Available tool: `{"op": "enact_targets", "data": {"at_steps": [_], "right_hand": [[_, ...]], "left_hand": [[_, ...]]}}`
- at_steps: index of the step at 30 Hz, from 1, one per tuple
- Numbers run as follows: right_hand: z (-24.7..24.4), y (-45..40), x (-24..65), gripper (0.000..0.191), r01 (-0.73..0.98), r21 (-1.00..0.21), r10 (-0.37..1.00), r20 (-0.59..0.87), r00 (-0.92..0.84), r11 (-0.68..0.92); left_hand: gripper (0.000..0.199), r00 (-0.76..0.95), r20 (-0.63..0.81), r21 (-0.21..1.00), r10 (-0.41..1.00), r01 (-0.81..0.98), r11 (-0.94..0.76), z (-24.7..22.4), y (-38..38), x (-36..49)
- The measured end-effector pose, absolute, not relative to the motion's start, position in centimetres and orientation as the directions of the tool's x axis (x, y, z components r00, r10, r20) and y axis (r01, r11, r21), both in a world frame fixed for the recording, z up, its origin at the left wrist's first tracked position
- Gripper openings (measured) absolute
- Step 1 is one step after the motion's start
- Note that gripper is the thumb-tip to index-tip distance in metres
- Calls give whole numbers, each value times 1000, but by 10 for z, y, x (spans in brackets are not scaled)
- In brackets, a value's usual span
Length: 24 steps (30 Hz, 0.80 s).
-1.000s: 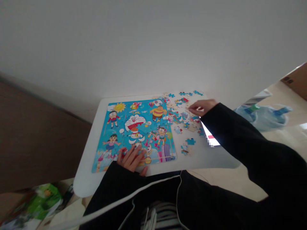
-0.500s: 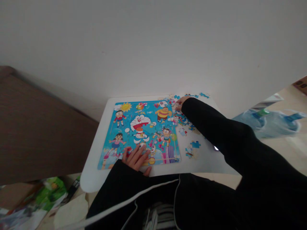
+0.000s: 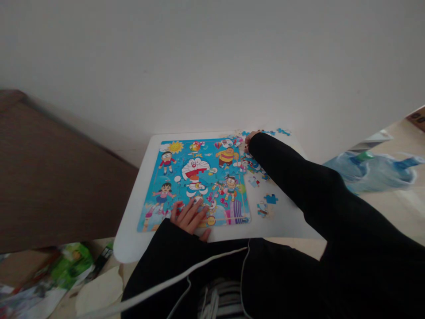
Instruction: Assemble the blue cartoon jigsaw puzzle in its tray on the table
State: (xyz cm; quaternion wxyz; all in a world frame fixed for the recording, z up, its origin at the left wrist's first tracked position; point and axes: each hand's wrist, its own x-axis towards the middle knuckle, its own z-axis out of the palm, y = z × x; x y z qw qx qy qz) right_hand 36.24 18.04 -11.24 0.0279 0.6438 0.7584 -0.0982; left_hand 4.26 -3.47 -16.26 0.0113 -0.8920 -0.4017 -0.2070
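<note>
A blue cartoon jigsaw puzzle (image 3: 212, 155) lies flat on the small white table, with a gap in the figure at its middle. My left hand (image 3: 191, 217) rests on the puzzle's lower edge, fingers spread and flat. Beyond the puzzle's upper right corner, my right hand (image 3: 249, 140) is down among loose puzzle pieces (image 3: 253, 165). The black sleeve and the hand's own back cover most of its fingers, so whether a piece is in them cannot be seen. A few more pieces (image 3: 271, 199) lie apart, to the right of the puzzle.
The white table (image 3: 128, 241) stands against a grey wall (image 3: 212, 66). A brown wooden panel (image 3: 63, 177) rises at the left. Plastic bags (image 3: 71, 261) lie on the floor at lower left. Large clear bottles (image 3: 375, 173) stand at the right. A white cable (image 3: 186, 272) crosses my front.
My right hand has drawn slightly nearer the puzzle's upper right corner, its fingers now more hidden. My left hand stays on the puzzle. The whole view has shifted a little.
</note>
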Motion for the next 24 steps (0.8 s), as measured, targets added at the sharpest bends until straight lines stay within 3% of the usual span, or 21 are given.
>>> {"op": "enact_targets", "data": {"at_steps": [6,17,21,24], "right_hand": [[-110,172,367,36,987,-159,958,-284,-32,-14],[-91,165,358,34,984,-176,948,-313,-63,7],[-73,144,361,27,966,-245,983,-144,-113,75],[-69,98,358,17,899,-330,958,92,-271,286]], "left_hand": [[44,586,395,130,708,727,-674,-161,-34,44],[44,565,414,134,714,738,-661,-165,-36,45],[44,572,401,135,715,735,-664,-162,-36,46],[43,577,403,142,710,727,-671,-158,-35,46]]}}
